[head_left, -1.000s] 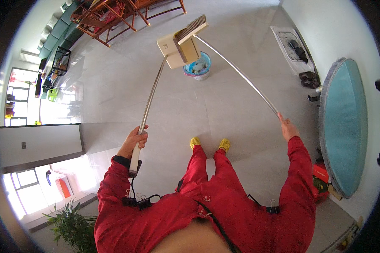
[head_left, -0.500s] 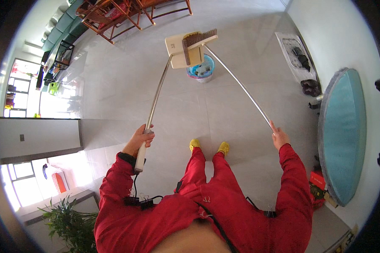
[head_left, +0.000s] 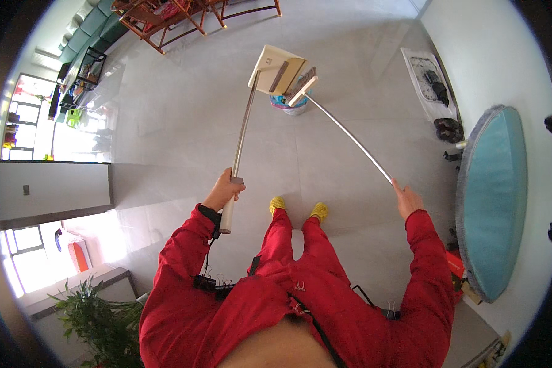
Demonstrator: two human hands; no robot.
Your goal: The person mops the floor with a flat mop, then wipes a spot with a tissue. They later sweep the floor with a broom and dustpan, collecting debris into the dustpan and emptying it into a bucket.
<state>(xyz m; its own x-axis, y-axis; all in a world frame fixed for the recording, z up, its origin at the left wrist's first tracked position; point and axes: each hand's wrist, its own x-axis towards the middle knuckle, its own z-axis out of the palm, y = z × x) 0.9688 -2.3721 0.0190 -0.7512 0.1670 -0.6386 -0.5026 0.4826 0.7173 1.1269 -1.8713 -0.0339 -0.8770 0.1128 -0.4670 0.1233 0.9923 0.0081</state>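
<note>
My left hand (head_left: 226, 189) is closed round the upper handle of a long-handled cream dustpan (head_left: 265, 66). The pan is held out ahead, tilted over a small trash bin (head_left: 295, 111) with a blue and pink liner. My right hand (head_left: 406, 198) grips the end of a thin metal pole belonging to a broom (head_left: 303, 89). Its brown bristles are at the dustpan's right edge, above the bin; whether they touch the pan I cannot tell. Pan and broom head hide most of the bin's opening.
Wooden chairs (head_left: 165, 21) stand at the far left. Along the right wall are a mat (head_left: 428, 83) with dark shoes and a large blue, grey-edged round object (head_left: 495, 202). A leafy plant (head_left: 98, 322) is at the near left. My feet in yellow shoes (head_left: 277, 204) are on the tiled floor.
The dustpan has turned and tipped toward the bin, and my left hand has moved right and slightly forward. The broom head has come down from the pan's upper side to its right edge.
</note>
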